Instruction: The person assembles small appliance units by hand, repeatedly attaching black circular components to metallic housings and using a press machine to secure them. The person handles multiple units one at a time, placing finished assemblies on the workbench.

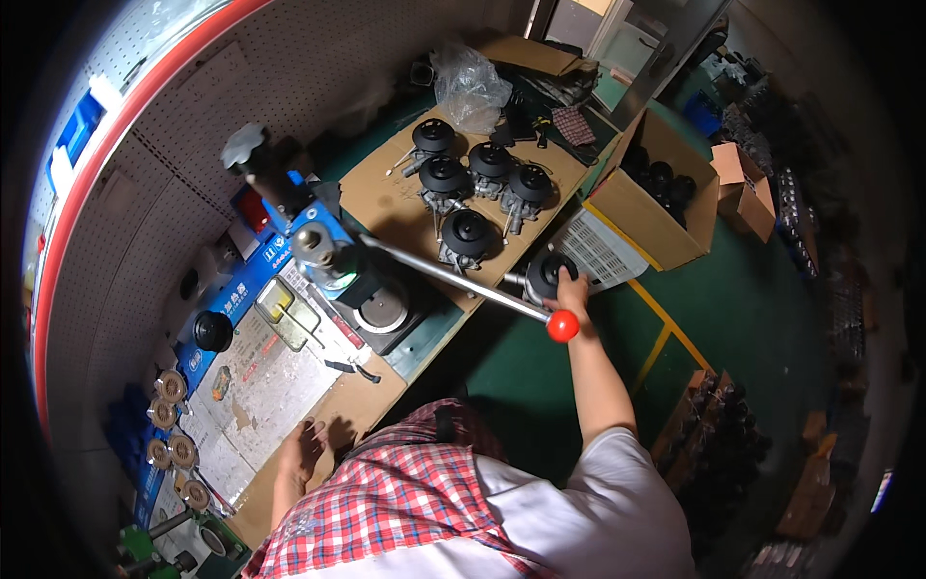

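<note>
A metal part with a round black cap point(550, 275), carburetor-like in shape, is in my right hand point(571, 292), out past the bench's right edge. The fingers close round the cap's side. Just in front of that hand is the red ball knob point(563, 326) on the press's long silver lever point(463, 280). My left hand point(303, 452) rests by the bench's near edge with its fingers apart and nothing in them. Several matching black-capped parts point(467, 234) stand on the cardboard sheet point(386, 207). To their left is the blue hand press point(323, 246) above a round metal plate point(382, 309).
Left of the press lie a small yellowish tray point(286, 314), a black cap point(212, 331) and several tan discs point(171, 386). An open carton point(617, 217) of black parts is at the right, beside a grey slotted crate point(598, 249). Crumpled clear plastic point(471, 87) lies at the back.
</note>
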Action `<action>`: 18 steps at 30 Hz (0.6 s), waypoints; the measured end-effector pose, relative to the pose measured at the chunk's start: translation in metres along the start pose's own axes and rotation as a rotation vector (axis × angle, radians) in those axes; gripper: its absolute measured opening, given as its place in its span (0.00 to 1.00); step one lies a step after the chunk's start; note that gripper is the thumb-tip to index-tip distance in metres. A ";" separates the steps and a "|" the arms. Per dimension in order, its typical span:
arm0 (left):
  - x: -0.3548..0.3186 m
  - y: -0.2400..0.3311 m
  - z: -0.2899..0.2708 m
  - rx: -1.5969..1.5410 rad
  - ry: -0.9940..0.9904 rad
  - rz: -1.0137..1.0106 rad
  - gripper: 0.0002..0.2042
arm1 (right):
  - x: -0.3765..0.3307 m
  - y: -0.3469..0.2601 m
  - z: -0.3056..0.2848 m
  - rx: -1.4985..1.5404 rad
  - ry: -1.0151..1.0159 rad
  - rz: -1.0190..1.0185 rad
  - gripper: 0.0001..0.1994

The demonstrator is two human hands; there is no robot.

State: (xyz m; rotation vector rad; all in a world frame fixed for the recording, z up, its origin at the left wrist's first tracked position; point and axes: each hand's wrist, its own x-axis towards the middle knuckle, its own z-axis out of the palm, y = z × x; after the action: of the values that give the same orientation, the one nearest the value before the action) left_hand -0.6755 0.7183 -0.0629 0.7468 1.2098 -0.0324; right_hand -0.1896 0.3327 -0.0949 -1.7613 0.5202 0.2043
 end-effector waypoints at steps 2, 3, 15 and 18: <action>-0.003 0.003 -0.001 -0.007 -0.011 0.049 0.23 | 0.040 -0.009 0.024 0.022 0.057 0.062 0.24; -0.010 0.005 0.004 -0.021 0.003 0.073 0.23 | 0.051 -0.016 0.040 0.035 0.102 0.094 0.25; -0.037 -0.040 0.014 -0.226 0.148 0.036 0.21 | 0.127 -0.088 0.134 0.302 0.022 0.223 0.29; -0.043 -0.045 0.009 -0.228 0.147 0.047 0.21 | 0.130 -0.080 0.144 0.312 -0.069 0.296 0.36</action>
State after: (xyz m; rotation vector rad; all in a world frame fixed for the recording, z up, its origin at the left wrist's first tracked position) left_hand -0.7028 0.6637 -0.0480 0.5848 1.3096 0.1987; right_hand -0.0186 0.4540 -0.1145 -1.3657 0.7211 0.3696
